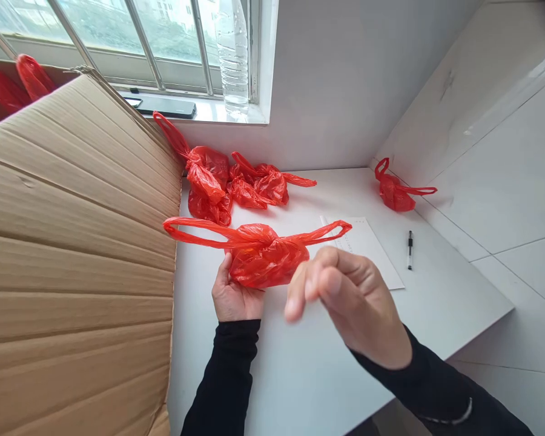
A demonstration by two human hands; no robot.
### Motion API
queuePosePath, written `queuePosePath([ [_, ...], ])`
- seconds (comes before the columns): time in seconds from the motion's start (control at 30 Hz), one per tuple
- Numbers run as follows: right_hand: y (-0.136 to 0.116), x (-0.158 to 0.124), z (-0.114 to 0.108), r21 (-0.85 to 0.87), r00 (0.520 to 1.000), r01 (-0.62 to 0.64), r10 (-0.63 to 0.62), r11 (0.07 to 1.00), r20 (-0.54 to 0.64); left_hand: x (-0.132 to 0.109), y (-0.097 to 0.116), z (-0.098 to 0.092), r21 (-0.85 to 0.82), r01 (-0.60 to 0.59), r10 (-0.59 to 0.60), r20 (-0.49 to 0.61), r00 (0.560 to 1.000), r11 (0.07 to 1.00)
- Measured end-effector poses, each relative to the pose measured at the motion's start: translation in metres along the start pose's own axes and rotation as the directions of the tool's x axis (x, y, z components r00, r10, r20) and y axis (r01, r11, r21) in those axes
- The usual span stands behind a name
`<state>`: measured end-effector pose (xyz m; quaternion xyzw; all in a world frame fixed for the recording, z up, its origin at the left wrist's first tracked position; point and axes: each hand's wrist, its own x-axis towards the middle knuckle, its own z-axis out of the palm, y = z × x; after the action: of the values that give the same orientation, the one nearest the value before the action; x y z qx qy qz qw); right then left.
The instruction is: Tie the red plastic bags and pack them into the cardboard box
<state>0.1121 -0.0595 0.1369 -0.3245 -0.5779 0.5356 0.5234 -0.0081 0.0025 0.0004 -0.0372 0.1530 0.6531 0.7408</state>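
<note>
My left hand [237,297] holds a tied red plastic bag [270,260] from below, its thumb along the bag's left side. The knot is at the top, and two loop handles stretch out left and right. What the bag contains is hidden. In front of the bag's right side, my right hand [345,290] hangs in the air with loosely bent fingers, slightly blurred, and nothing visible in it. More tied red bags [209,181] lie at the back against the wall, next to another red bag bundle [266,184].
A large cardboard box [82,254] with red bags [34,79] inside fills the left. Paper [372,248], a pen [410,249] and a small red bag [396,192] lie on the white table [300,375]. A plastic bottle [234,66] and a phone [168,108] occupy the windowsill.
</note>
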Motion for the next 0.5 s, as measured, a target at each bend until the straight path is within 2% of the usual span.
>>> queuePosePath([
  [0.03,0.005,0.008,-0.007,-0.095,0.997,0.038,-0.044,0.995,-0.056,-0.001,0.000,0.002,0.013,-0.020,0.020,-0.017,1.000,1.000],
  [0.1,0.018,0.018,-0.024,-0.342,0.991,0.030,-0.074,0.939,-0.115,-0.003,-0.002,0.006,0.047,-0.026,0.028,-0.039,0.999,0.999],
  [0.17,0.029,0.023,-0.039,-0.557,0.997,-0.032,-0.015,0.830,-0.079,-0.005,-0.003,0.009,0.069,-0.018,0.021,-0.048,0.999,0.997],
  [0.23,0.035,0.025,-0.048,-0.699,0.997,-0.067,0.082,0.712,-0.011,-0.007,-0.004,0.012,0.076,-0.030,0.034,-0.052,0.998,0.997],
  [0.3,0.038,0.026,-0.052,-0.781,0.989,-0.076,0.148,0.620,0.021,-0.008,-0.005,0.014,0.080,-0.039,0.043,-0.041,0.998,0.996],
  [0.37,0.038,0.028,-0.052,-0.815,0.985,-0.077,0.170,0.574,0.027,-0.009,-0.007,0.014,0.096,-0.034,0.037,-0.028,0.999,0.995],
  [0.43,0.035,0.031,-0.050,-0.816,0.983,-0.083,0.184,0.572,0.029,-0.009,-0.007,0.014,0.114,-0.020,0.023,-0.028,0.999,0.993],
  [0.5,0.030,0.036,-0.049,-0.782,0.983,-0.093,0.184,0.616,0.028,-0.009,-0.008,0.012,0.122,-0.010,0.013,-0.021,1.000,0.992],
])
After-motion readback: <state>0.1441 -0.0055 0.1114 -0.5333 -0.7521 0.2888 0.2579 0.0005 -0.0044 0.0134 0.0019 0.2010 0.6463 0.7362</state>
